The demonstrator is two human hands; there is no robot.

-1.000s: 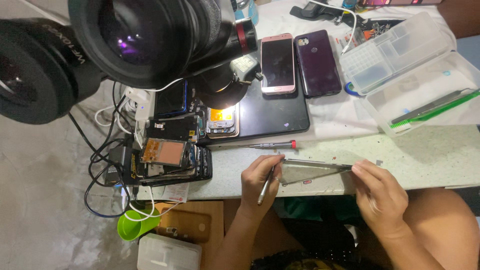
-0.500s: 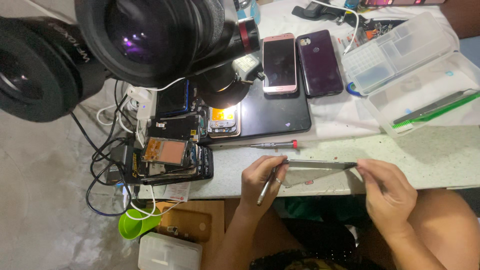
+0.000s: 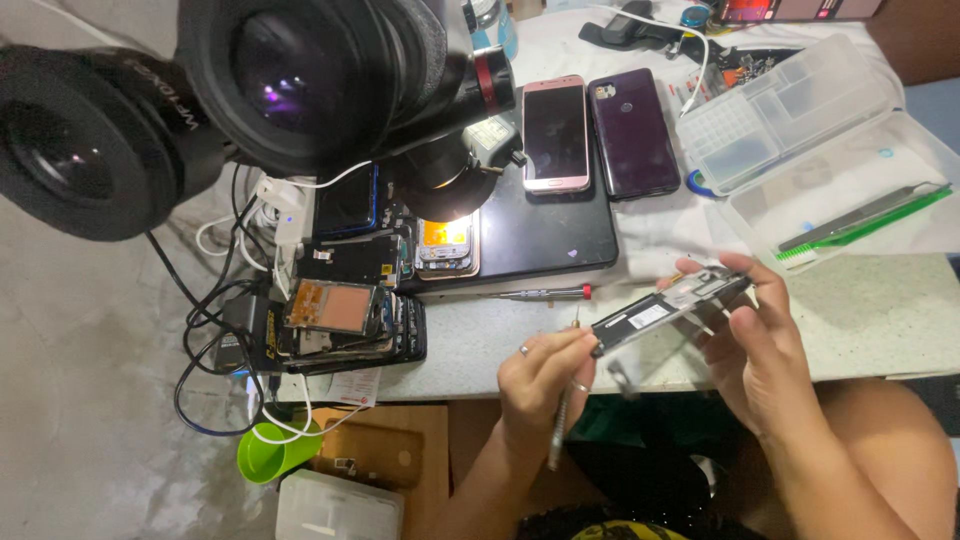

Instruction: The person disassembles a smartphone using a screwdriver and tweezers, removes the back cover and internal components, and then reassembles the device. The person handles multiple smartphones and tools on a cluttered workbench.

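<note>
Our right hand (image 3: 760, 350) pinches the far end of a dark, flat phone frame (image 3: 668, 308), thumb and fingers closed on its edges, holding it tilted above the speckled pale worktop (image 3: 880, 310). A small white rectangular label sits on the frame's dark face, just beyond our left fingertips. Our left hand (image 3: 540, 385) closes its fingers around a thin metal tool (image 3: 560, 430), its shaft running down past the palm; we cannot quite tell whether the tip touches the frame's near end.

Past our right fingers lies an open clear plastic organiser box (image 3: 800, 110), its lid half divided into many small compartments whose contents are too faint to make out. The other half holds grey metal tweezers (image 3: 865, 215) and a green-handled brush (image 3: 870, 225) lying side by side.

Beyond the frame, a pink smartphone (image 3: 556, 132) and a purple smartphone (image 3: 633, 132) rest face up and back up on a black mat (image 3: 540, 235). A red-tipped screwdriver (image 3: 540, 293) lies between the mat and our left fingers. To the left of those fingers, a stack of opened phones (image 3: 345, 320) sits under the black microscope eyepieces (image 3: 250, 90). Below the table edge stand a bright green cup (image 3: 275, 455) and a white plastic tub (image 3: 340, 505).
</note>
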